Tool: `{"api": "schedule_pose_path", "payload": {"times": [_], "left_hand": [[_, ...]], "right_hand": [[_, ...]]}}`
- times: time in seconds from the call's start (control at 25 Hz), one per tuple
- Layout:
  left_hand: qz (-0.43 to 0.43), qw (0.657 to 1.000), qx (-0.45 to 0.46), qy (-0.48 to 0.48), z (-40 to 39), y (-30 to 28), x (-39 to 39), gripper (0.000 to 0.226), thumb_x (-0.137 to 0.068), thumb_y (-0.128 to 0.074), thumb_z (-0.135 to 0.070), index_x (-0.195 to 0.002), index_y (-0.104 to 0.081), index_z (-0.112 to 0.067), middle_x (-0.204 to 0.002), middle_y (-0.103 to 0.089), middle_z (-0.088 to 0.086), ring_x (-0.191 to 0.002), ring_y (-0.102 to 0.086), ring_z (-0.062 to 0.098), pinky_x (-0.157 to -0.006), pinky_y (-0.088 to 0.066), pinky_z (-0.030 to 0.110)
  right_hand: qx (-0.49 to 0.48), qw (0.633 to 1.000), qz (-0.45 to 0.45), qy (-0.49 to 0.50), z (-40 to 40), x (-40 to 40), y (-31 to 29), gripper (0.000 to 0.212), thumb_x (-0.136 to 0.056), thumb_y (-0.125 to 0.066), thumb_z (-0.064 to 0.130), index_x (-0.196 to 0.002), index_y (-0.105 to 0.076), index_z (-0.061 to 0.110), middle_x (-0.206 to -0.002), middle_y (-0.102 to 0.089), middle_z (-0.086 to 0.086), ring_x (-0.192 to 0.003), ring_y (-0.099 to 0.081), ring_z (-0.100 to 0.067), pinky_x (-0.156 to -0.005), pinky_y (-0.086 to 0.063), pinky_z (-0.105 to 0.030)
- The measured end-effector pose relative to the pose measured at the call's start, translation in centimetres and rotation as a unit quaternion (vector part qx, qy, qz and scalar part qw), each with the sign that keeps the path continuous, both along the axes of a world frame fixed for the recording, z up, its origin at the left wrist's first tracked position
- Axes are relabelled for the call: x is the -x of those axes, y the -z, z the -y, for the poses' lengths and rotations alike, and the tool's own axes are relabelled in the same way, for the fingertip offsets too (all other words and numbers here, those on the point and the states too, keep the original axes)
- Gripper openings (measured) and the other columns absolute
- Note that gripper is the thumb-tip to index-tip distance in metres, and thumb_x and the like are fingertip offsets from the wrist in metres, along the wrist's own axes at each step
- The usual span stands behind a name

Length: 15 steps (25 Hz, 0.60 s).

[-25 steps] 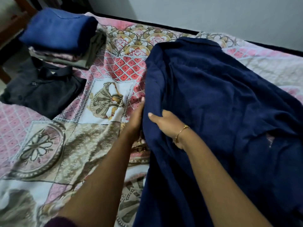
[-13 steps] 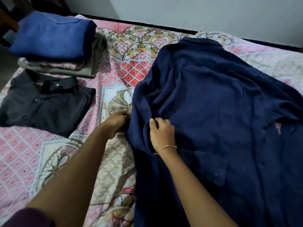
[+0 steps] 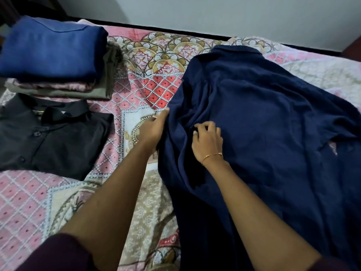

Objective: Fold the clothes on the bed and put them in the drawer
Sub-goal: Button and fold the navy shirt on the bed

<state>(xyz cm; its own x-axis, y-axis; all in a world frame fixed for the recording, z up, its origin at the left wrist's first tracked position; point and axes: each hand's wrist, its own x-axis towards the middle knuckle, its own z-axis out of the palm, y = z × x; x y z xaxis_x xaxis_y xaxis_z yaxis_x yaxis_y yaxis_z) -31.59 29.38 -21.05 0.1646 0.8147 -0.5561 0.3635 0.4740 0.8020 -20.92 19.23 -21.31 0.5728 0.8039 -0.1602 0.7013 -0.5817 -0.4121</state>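
On the bed (image 3: 148, 61), my hands work the navy shirt's (image 3: 263, 133) left edge.
Left hand (image 3: 153, 130) lies flat against it; right hand (image 3: 208, 140), fingers curled, pinches nothing clearly. The bunched cloth there could fold crooked.

Plain pale grey wall (image 3: 234, 14) behind the bed, unlit and evenly dim. Dark strip (image 3: 175, 32) along the wall's foot. Bed (image 3: 29, 202) covered by patterned spread of pink lattice, cream and gold medallions. Dark wooden furniture (image 3: 7, 8) at upper left corner, partly cut off.
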Motion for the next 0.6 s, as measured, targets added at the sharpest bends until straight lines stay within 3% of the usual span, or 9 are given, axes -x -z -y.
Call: {"api": "schedule_pose_path", "payload": {"times": [0.04, 0.16, 0.28, 0.36, 0.48, 0.6], "left_hand": [[-0.033, 0.998, -0.055, 0.027, -1.0, -0.2, -1.1, 0.046, -0.078, -0.058, -0.060, -0.072, -0.059, -0.014, -0.076, -0.063, 0.002, -0.076, -0.060, 0.023, -0.068, -0.048, 0.033], [-0.112, 0.971, -0.181, 0.106, -3.6, -1.5, -5.0, 0.048, -0.080, -0.059, -0.059, -0.069, -0.051, -0.014, -0.071, -0.054, 0.002, -0.073, -0.052, 0.023, -0.064, -0.036, 0.029], [-0.197, 0.934, -0.240, 0.178, -6.1, -0.8, -7.8, 0.052, -0.082, -0.062, -0.051, -0.104, -0.060, -0.004, -0.107, -0.063, 0.013, -0.100, -0.059, 0.030, -0.072, -0.039, 0.029], [-0.225, 0.917, -0.262, 0.198, -7.5, -0.2, -8.8, 0.042, -0.087, -0.060, -0.033, -0.111, -0.059, 0.001, -0.114, -0.061, 0.018, -0.106, -0.058, 0.033, -0.074, -0.042, 0.031], [-0.177, 0.955, -0.229, 0.065, -9.2, 0.0, -8.5, 0.033, -0.091, -0.042, -0.010, -0.119, -0.055, 0.002, -0.123, -0.058, 0.019, -0.114, -0.054, 0.033, -0.086, -0.042, 0.032], [-0.137, 0.972, -0.180, -0.067, -11.2, 0.3, -6.7, 0.037, -0.097, -0.034, -0.012, -0.125, -0.052, 0.002, -0.130, -0.054, 0.017, -0.120, -0.051, 0.029, -0.090, -0.040, 0.029]], "right_hand": [[-0.005, 1.000, 0.001, 0.000, -1.0, -0.7, 0.2, 0.037, -0.098, -0.039, 0.023, -0.133, -0.046, 0.013, -0.141, -0.032, -0.009, -0.124, -0.032, -0.029, -0.098, -0.036, -0.042], [-0.009, 0.999, 0.034, -0.022, -3.9, -2.6, 0.3, 0.041, -0.099, -0.038, 0.022, -0.139, -0.040, 0.012, -0.150, -0.020, -0.011, -0.135, -0.023, -0.029, -0.103, -0.033, -0.045], [-0.004, 0.998, 0.051, -0.029, -6.4, -4.6, 0.5, 0.045, -0.099, -0.037, 0.024, -0.142, -0.034, 0.012, -0.156, -0.008, -0.008, -0.143, -0.009, -0.027, -0.110, -0.027, -0.044], [0.016, 0.998, 0.057, -0.028, -7.7, -6.1, 0.5, 0.049, -0.100, -0.035, 0.030, -0.145, -0.029, 0.014, -0.157, -0.005, -0.004, -0.144, -0.003, -0.025, -0.111, -0.023, -0.044], [0.049, 0.998, 0.031, -0.024, -9.1, -7.6, 0.8, 0.051, -0.100, -0.027, 0.041, -0.147, -0.024, 0.021, -0.157, -0.008, 0.001, -0.145, 0.003, -0.025, -0.113, -0.015, -0.048], [0.037, 0.999, 0.023, -0.022, -10.8, -7.6, 1.3, 0.049, -0.099, -0.022, 0.049, -0.144, -0.030, 0.032, -0.156, -0.015, 0.004, -0.144, 0.007, -0.027, -0.113, -0.004, -0.054]]}}
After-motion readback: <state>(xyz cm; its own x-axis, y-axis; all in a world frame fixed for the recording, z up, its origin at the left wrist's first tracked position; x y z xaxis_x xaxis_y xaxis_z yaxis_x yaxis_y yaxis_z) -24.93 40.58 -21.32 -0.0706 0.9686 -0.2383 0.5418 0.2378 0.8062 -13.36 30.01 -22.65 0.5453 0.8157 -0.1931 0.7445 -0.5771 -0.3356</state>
